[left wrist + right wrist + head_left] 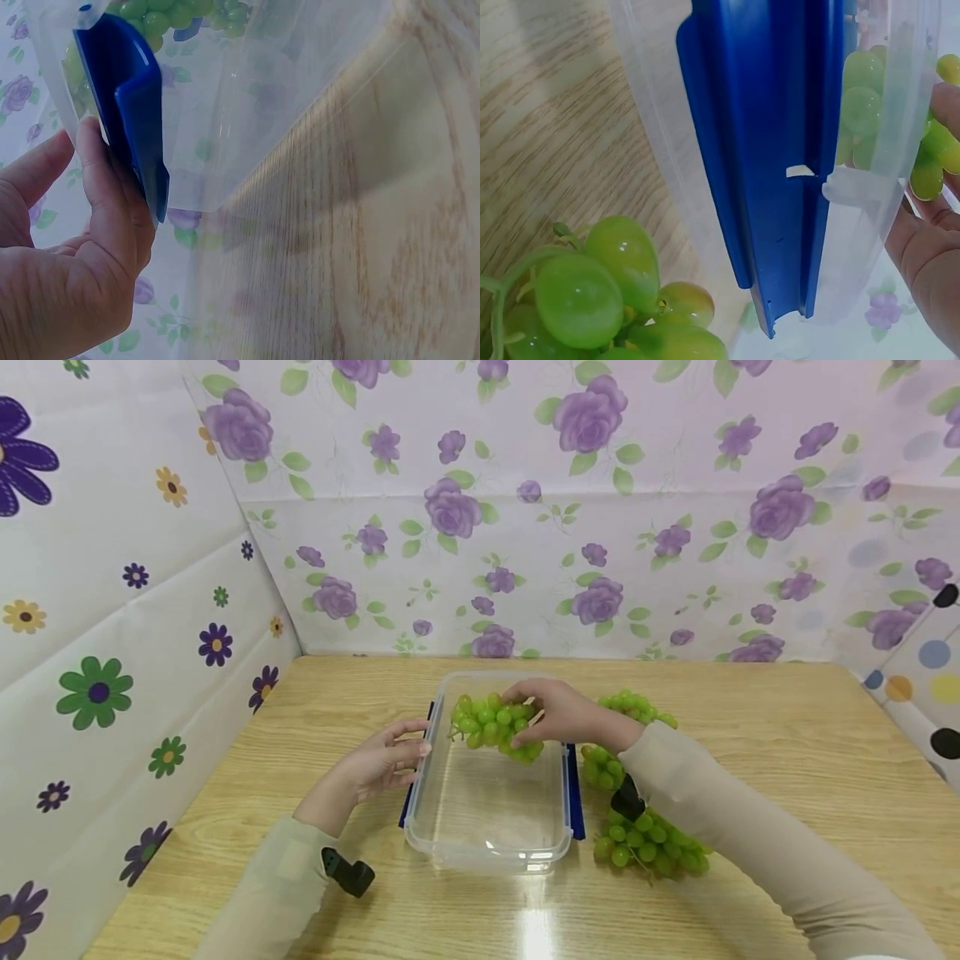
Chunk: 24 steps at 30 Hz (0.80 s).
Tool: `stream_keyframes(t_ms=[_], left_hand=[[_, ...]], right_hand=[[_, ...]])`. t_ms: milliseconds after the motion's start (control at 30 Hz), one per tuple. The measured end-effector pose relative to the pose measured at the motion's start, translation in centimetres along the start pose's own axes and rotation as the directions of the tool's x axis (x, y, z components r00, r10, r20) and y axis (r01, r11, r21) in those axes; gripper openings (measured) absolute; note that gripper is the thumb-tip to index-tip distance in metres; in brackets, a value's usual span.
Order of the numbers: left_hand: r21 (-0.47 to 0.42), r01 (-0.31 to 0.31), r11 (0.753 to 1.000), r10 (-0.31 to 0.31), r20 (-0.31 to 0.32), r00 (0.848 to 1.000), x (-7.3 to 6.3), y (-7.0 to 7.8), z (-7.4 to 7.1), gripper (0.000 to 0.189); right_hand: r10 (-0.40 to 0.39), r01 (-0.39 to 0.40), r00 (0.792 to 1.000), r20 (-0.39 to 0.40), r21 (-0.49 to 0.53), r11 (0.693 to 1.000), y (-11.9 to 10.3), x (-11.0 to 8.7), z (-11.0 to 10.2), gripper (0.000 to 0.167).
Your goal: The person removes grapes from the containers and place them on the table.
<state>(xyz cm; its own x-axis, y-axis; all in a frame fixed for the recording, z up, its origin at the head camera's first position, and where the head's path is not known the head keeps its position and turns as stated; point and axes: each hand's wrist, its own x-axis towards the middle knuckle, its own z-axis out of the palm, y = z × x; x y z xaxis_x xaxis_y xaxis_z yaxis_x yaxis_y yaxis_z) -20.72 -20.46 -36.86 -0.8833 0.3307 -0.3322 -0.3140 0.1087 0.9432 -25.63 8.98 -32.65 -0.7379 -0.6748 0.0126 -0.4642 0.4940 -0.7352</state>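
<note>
In the head view a clear plastic container (495, 802) without a lid stands on the table, with a blue clip on each long side. My right hand (558, 710) grips a bunch of green grapes (487, 722) over the far half of the container. At the container's left wall is my left hand (382, 764), its fingers extended along the rim. The left wrist view shows those fingers (112, 187) against the left blue clip (124, 97). Through the right wall, beside the right blue clip (757, 150), the held grapes show in the right wrist view.
More bunches of green grapes (652, 843) lie on the wooden table (787, 735) right of the container, partly under my right forearm. A flowered cloth (450, 568) hangs behind the table, and another patterned cloth (150, 610) borders its left side.
</note>
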Motion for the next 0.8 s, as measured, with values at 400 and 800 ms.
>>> stream_keyframes(t_ms=[400, 800], left_hand=[[-0.008, -0.001, 1.0, 0.001, -0.007, 1.0, -0.1, 0.0, 0.1, 0.057], [-0.003, 0.013, 1.0, -0.013, -0.007, 1.0, -0.1, 0.1, 0.0, 0.059]], right_hand=[[-0.03, 0.03, 0.999, -0.026, 0.002, 1.0, -0.5, -0.8, -0.5, 0.057], [-0.051, 0.052, 0.997, -0.049, -0.001, 0.999, -0.2, -2.2, -1.3, 0.058]])
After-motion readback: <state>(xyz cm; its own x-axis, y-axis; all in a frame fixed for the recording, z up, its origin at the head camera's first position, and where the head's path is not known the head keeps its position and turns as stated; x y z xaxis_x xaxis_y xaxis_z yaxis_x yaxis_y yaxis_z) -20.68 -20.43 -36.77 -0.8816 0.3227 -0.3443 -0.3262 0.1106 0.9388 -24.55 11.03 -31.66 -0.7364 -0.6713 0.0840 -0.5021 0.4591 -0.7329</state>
